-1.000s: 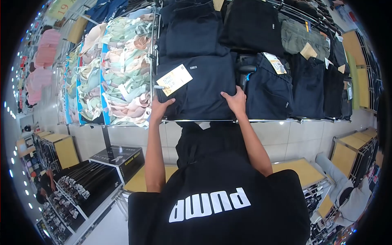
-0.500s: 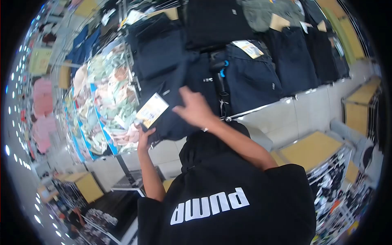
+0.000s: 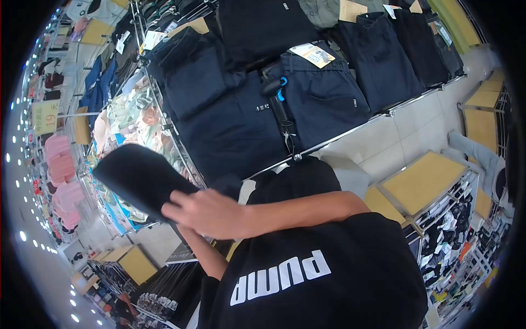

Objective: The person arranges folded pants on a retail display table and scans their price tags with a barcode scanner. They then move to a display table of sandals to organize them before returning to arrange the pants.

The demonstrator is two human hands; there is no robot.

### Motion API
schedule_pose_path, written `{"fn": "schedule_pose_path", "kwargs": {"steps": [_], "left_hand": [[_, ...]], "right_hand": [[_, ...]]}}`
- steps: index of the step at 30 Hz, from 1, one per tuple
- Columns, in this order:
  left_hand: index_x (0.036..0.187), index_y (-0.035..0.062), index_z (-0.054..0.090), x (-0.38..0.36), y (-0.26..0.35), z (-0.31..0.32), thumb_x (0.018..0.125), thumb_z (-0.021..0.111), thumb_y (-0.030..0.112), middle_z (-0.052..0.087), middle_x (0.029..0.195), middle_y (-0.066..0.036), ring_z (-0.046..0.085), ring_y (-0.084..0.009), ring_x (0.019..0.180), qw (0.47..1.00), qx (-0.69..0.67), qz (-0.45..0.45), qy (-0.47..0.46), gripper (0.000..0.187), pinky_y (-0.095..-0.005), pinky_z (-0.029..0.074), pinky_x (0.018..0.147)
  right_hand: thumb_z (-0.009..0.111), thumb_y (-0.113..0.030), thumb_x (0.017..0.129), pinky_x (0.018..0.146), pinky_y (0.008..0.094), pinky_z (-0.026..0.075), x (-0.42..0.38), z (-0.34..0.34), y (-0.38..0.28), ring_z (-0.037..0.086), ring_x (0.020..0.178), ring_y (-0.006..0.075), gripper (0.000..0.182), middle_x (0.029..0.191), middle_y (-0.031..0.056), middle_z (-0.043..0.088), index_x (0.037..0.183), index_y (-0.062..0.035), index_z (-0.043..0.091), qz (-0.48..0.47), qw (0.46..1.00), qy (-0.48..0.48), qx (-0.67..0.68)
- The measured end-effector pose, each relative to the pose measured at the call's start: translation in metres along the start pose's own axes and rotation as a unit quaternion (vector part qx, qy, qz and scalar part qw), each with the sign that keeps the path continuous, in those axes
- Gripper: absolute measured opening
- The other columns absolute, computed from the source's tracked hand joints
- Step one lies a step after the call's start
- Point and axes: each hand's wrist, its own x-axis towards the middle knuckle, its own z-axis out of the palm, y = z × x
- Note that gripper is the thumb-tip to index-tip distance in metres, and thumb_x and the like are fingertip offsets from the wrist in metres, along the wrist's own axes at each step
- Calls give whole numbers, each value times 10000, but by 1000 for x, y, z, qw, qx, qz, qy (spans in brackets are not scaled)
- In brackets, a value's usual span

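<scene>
Right hand touching 1 dark garment, fingers bent and blurred; grip can't be told. Garment partly covers pastel clothes. Left hand hidden, state unclear. 1 scanner among folded trousers.

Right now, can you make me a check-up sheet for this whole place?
Surface: metal rack, with folded dark trousers on it
Job's things: dark cloth, held up over the rack's left side
Clutter: scanner among the trousers; pale clothes at the left
Hands: right hand has fingers against the cloth; left hand hidden
Cables: maybe a thin cord below the scanner, too small to tell
Surroundings: tiled floor; someone in grey at the right
</scene>
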Motion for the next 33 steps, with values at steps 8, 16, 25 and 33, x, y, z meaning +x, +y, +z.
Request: {"fn": "schedule_pose_path", "kwargs": {"steps": [8, 16, 25, 33], "left_hand": [[1352, -8, 424, 41, -27, 105, 764, 747, 36, 587, 1200, -147, 611, -285, 1057, 964, 262, 3, 40, 672, -405, 517, 905], [1328, -14, 448, 64, -49, 101, 760, 732, -11, 604, 1189, -161, 628, -294, 1055, 983, 160, -89, 8, 635, -391, 551, 886], [1322, -42, 464, 65, -67, 99, 680, 745, -15, 618, 1185, -155, 625, -294, 1050, 992, 126, -11, -4, 702, -385, 509, 922], [1180, -25, 537, -8, -69, 194, 734, 706, 95, 525, 1236, -199, 506, -386, 1153, 732, 453, 424, 281, 492, -468, 352, 1043]], "right_hand": [[755, -193, 785, 831, 486, 511, -99, -26, 210, 613, 1002, 466, 442, 1059, 285, 638, 1079, 62, 545, 334, 919, 189, -91], [750, -520, 734, 930, 496, 495, -132, -24, 216, 623, 1027, 473, 719, 1056, 318, 651, 1171, 18, 555, 489, 859, 57, -137], [790, -419, 765, 851, 389, 522, -162, 1, 210, 683, 944, 356, 579, 962, 218, 705, 1078, 52, 668, 489, 830, 180, -200], [669, -168, 910, 732, 287, 511, -241, -22, 166, 646, 804, 131, 193, 884, 70, 684, 990, 5, 637, 357, 882, 307, -3]]}}
